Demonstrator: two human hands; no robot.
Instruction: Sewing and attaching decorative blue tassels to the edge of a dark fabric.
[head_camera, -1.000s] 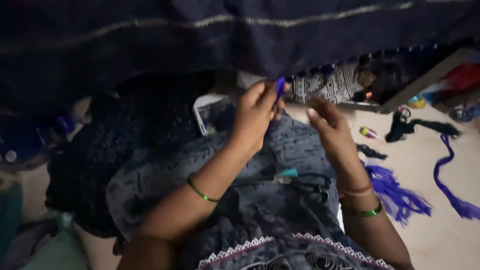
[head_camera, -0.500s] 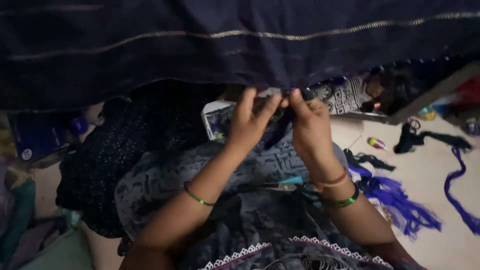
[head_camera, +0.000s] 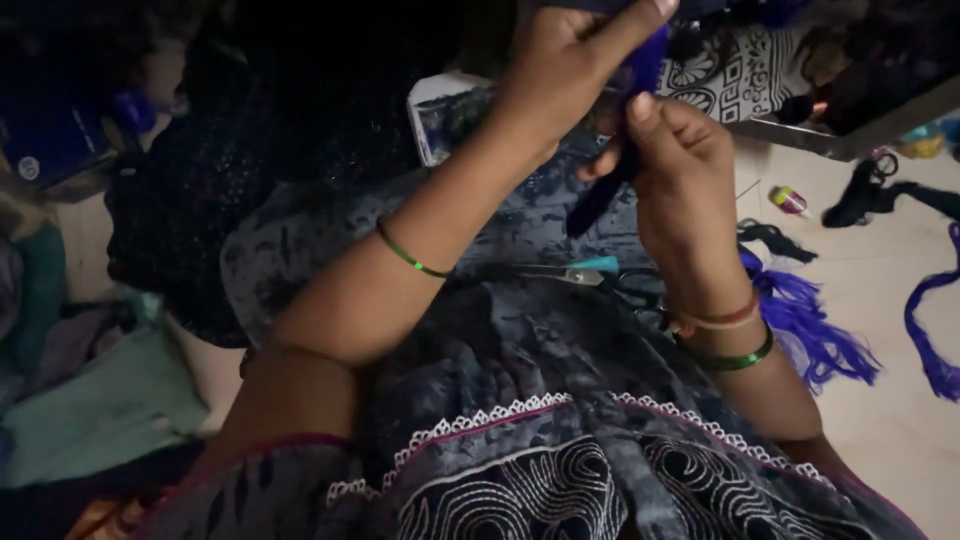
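Observation:
My left hand (head_camera: 570, 70) and my right hand (head_camera: 680, 170) are raised close together at the top of the view. Both pinch a strip of purple-blue thread or tassel (head_camera: 620, 160) that hangs between them. The left fingers hold its upper end, the right thumb and fingers grip it lower down. A pair of scissors with teal handles (head_camera: 590, 272) lies on my lap, on the dark patterned cloth (head_camera: 500, 360), just below my right wrist.
A purple tassel bundle (head_camera: 810, 320) lies on the floor at the right, with another purple strand (head_camera: 935, 330) further right and black threads (head_camera: 880, 195) beyond. A small spool (head_camera: 790, 200) sits near them. A phone-like flat object (head_camera: 450, 115) lies ahead. Folded green cloth (head_camera: 100, 410) is at the left.
The dark embroidered fabric that filled the top has left the view. My hands came together and now sit higher and closer to the camera, holding the purple strip.

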